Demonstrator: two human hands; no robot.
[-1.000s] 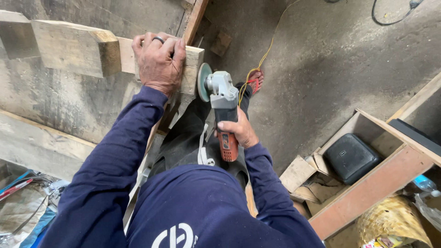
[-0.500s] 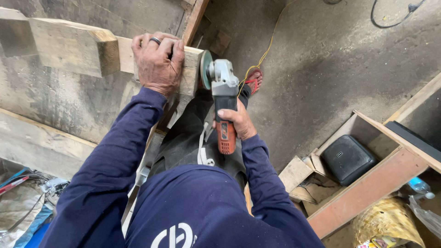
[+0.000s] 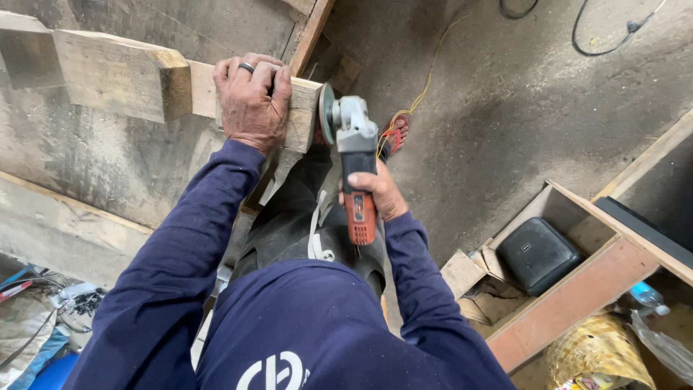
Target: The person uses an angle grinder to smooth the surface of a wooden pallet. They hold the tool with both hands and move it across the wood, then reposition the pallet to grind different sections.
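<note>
Left hand [image 3: 253, 101] pressed flat over the end of a rough wooden plank [image 3: 130, 83], grip clamped on it. Right hand [image 3: 375, 193] clenched around an orange angle grinder [image 3: 354, 162], disc against the plank's end. Beyond the plank, dusty concrete floor [image 3: 520, 108]; right of it, wooden crate [image 3: 570, 303] holding a black case [image 3: 538, 254].

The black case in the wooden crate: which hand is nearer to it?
Right. The right hand grips the angle grinder handle, left of the black case. The left hand is farther left, pressed on the wooden plank.
</note>
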